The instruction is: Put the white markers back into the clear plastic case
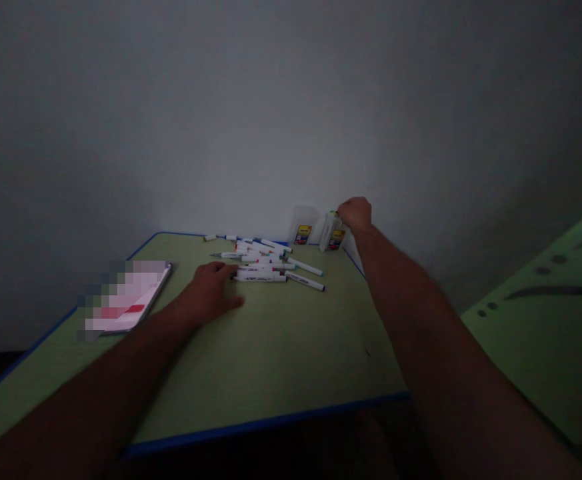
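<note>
Behind a green surface, a grey wall is seen. White markers are heaped toward the wall; beside them the left grip is opened. The right grip, its closure impossible to tell, is placed at the top of the right case, beside the left case.

The scene is being viewed by 1 head-worn camera, from above and just behind the near edge of the green table. It is being aimed forward and down; the wall is being faced nearly head-on and is being given about 1/2 of the height. The left forearm and right forearm are being caught large and close, while the markers are being shown small, farther off.
</note>
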Motion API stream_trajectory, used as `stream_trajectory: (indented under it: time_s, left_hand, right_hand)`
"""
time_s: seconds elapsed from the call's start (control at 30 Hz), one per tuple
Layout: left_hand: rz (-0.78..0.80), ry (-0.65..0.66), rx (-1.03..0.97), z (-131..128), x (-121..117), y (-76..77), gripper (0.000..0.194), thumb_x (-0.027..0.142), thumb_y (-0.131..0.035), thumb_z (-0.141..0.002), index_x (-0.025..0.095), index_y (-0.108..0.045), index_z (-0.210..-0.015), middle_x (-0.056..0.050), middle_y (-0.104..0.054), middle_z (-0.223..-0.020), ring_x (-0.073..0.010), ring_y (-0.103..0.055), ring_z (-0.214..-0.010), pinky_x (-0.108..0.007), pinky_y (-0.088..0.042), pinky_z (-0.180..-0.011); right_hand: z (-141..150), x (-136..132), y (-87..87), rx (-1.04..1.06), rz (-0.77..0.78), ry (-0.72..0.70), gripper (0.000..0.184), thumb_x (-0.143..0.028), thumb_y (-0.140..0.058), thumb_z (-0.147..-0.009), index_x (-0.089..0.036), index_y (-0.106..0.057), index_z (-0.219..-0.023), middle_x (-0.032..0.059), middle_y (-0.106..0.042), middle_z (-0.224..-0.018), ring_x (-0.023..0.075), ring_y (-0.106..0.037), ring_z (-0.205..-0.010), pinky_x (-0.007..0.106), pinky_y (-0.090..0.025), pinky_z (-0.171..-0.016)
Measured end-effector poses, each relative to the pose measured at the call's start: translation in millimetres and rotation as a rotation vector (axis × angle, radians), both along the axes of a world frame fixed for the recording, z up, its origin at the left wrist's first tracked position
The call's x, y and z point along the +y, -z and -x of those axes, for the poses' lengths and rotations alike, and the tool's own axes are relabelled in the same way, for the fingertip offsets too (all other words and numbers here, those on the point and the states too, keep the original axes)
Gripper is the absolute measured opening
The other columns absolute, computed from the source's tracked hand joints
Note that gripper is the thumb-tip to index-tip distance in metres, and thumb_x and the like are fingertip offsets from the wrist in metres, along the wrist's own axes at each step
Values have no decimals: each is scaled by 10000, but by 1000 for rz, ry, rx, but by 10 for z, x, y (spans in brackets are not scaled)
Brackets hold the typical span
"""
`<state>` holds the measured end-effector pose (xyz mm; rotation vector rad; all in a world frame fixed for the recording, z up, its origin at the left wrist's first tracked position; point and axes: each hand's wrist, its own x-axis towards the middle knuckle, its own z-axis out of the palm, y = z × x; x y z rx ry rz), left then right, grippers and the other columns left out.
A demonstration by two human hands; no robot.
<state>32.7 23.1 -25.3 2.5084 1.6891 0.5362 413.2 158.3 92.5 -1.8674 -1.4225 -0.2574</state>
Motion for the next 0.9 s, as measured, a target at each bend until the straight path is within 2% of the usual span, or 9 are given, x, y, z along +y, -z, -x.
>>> stream_trajectory:
  time_s: [0.1,0.3,0.47,0.6,0.73,0.9]
  left_hand:
    - [-21,8,-5,6,12,2,734,510,-644,-746,185,-554,-1398,-149,-536,-1414,-354,-461,-1330,-451,-387,-1105]
    - [-21,-3,-29,5,1,-68,722,520,-611,-789,164,-538,-1414,-154,-547,-1417,-341,-472,-1327,-460,-389,-1107]
    - [-23,-31,-97,11,-50,-154,687,457,-631,-799,183,-548,-1424,-167,-553,-1430,-349,-475,-1336,-479,-386,-1119]
    - [-24,-77,-126,32,-69,-208,659,408,-639,-803,195,-554,-1421,-166,-575,-1414,-348,-504,-1317,-496,-396,-1111]
    - [-39,-134,-128,96,-46,-245,600,339,-604,-838,159,-556,-1409,-166,-588,-1405,-316,-537,-1298,-444,-403,-1114]
    - [-34,-194,-181,205,18,-265,541,230,-560,-856,167,-568,-1393,-121,-633,-1366,-259,-581,-1253,-382,-423,-1092]
  right_hand:
    - [164,-194,37,46,-50,16,235,-151,-558,-803,-102,-764,-905,180,-745,-960,276,-700,-947,384,-533,-889]
    - [501,-626,266,189,-54,-85,174,-203,-578,-787,-163,-745,-754,74,-743,-766,219,-715,-812,323,-542,-800]
    - [787,-957,459,379,-40,-195,159,-254,-606,-781,-167,-725,-721,60,-732,-717,200,-701,-717,318,-545,-718]
    - [1003,-1031,647,475,-12,-271,164,-248,-592,-789,-164,-720,-728,59,-739,-717,180,-692,-681,299,-540,-692]
    - [1158,-1050,844,527,-11,-306,178,-267,-596,-816,-153,-732,-832,56,-748,-729,168,-697,-670,280,-534,-679]
    - [1151,-1168,975,405,-14,-392,152,-214,-614,-821,-150,-741,-876,47,-753,-756,166,-713,-717,290,-536,-759]
